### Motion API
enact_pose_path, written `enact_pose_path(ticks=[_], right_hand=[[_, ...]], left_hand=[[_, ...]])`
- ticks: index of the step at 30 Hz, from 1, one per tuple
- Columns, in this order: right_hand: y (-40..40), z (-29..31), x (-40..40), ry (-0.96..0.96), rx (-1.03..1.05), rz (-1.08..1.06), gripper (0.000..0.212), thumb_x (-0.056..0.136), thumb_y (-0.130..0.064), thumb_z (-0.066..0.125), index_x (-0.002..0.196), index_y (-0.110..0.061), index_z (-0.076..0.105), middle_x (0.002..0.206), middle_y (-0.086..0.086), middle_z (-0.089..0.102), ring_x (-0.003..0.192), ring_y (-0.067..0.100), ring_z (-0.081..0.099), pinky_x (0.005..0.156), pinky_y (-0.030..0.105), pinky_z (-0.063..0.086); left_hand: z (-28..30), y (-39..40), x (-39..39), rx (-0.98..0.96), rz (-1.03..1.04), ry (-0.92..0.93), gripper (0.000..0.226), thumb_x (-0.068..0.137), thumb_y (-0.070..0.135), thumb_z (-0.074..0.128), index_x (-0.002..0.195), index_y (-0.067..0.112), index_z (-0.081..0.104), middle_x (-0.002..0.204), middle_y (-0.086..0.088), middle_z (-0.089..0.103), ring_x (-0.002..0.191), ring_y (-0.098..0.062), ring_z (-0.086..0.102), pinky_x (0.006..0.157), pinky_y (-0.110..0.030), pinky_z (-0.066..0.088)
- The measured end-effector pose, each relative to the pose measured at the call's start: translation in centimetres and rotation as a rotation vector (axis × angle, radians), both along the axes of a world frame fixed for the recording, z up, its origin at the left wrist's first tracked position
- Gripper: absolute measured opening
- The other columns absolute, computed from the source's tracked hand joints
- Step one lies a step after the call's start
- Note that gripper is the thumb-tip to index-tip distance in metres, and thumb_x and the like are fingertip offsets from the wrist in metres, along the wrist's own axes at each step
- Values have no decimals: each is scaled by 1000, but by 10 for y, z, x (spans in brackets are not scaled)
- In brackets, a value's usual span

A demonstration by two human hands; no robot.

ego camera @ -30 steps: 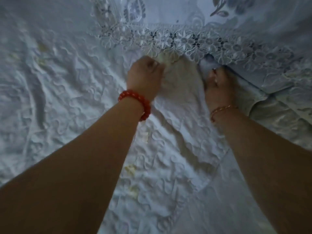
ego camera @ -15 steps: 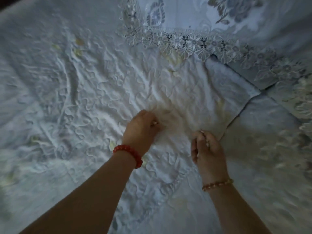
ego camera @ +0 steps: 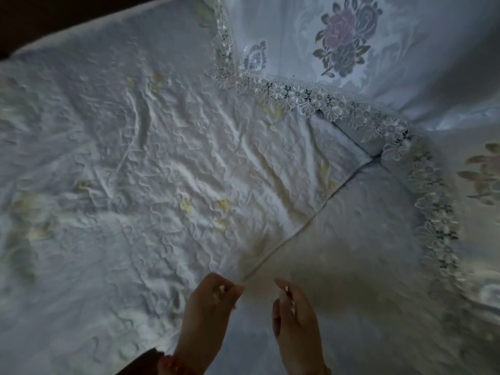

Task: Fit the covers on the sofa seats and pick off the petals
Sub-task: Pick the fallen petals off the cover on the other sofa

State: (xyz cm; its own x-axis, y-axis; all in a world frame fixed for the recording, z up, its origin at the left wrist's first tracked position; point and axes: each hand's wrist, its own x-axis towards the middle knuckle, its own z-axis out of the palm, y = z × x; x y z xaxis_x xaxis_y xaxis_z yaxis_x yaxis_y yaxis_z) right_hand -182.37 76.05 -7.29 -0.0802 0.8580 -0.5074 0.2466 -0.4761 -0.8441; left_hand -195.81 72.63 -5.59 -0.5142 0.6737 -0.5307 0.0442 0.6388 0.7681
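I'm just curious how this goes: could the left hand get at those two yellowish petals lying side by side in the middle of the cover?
Probably yes. The petals lie loose on top of the cover, nothing between. The left hand, though, pinches the cover's edge and would likely have to let go first.

Two bare hands, no sleeves. Left hand [ego camera: 208, 307] has red bead bracelet [ego camera: 176, 365] at wrist. Right hand [ego camera: 295, 315] wears thin gold-tone bracelet [ego camera: 326, 371], partly cut off by frame edge.

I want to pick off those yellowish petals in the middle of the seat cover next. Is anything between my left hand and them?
Nothing visible: only bare, wrinkled cover lies between the left hand and the petals.
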Motion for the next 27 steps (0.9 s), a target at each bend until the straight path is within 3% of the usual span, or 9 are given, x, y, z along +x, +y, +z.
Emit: enact_pose_path(ticks=[4, 10, 14, 16, 18, 19, 22, 25, 27], right_hand=[[-25, -2, 6, -21, 22, 23, 33, 95, 2, 41, 105, -24, 59, 43, 1, 44, 33, 4, 34, 35, 13, 29], [-71, -8, 15, -163, 11, 153, 21, 96, -12, 48, 90, -18, 67, 46, -3, 49, 40, 5, 42, 43, 18, 34], [-108, -6, 10, -248, 30, 250, 27, 97, -24, 47, 73, -26, 60, 53, -9, 53, 50, 0, 47, 59, 26, 39], [-134, 3, -6, -228, 53, 303, 28, 98, -20, 44, 75, -27, 59, 55, -9, 51, 49, -1, 47, 59, 24, 38], [-160, 12, -21, -205, 71, 366, 27, 98, -18, 42, 82, -27, 61, 54, -9, 49, 46, 0, 46, 54, 20, 37], [-174, 16, -29, -176, 79, 393, 28, 99, -17, 41, 83, -27, 62, 51, -9, 48, 44, 1, 44, 51, 19, 36], [-224, 30, -55, -106, 64, 465, 28, 99, -21, 39, 83, -27, 62, 51, -8, 47, 44, 4, 42, 47, 23, 36], [-274, 41, -75, -72, 3, 531, 27, 100, -23, 38, 83, -22, 60, 59, -1, 52, 46, 6, 45, 45, 19, 37], [-306, 43, -84, -53, -68, 551, 28, 99, -23, 40, 80, -18, 59, 60, -2, 52, 45, 6, 44, 43, 17, 35]], left_hand=[[-6, -44, 18, -37, 43, -34, 22, 79, 19, 72, 64, 22, 57, 54, 2, 64, 42, -1, 51, 51, -29, 43], [-7, -111, 28, -58, 115, -119, 26, 78, 14, 73, 64, 27, 55, 53, -5, 63, 39, -2, 48, 50, -22, 41], [3, -158, 30, -20, 169, -130, 26, 77, 14, 74, 60, 23, 56, 57, -5, 63, 48, -3, 54, 58, -24, 44], [11, -186, 27, 6, 184, -138, 22, 77, 22, 75, 65, 21, 57, 63, -8, 63, 58, -7, 59, 63, -25, 48], [14, -212, 24, 44, 244, -205, 22, 75, 35, 74, 71, 21, 57, 71, -9, 65, 70, -21, 64, 69, -38, 51], [17, -225, 22, 61, 275, -206, 23, 76, 36, 73, 73, 20, 57, 72, -8, 64, 70, -20, 63, 67, -37, 52], [38, -268, 13, 141, 349, -117, 15, 84, 14, 66, 77, 4, 58, 63, 1, 58, 55, 3, 54, 51, -10, 41], [45, -320, 6, 170, 417, -158, 15, 86, 10, 64, 87, -2, 54, 63, 4, 57, 56, 7, 54, 52, -7, 40], [43, -354, 3, 205, 452, -311, 37, 78, 26, 69, 98, 0, 50, 77, -2, 63, 71, -1, 60, 64, -14, 45]])
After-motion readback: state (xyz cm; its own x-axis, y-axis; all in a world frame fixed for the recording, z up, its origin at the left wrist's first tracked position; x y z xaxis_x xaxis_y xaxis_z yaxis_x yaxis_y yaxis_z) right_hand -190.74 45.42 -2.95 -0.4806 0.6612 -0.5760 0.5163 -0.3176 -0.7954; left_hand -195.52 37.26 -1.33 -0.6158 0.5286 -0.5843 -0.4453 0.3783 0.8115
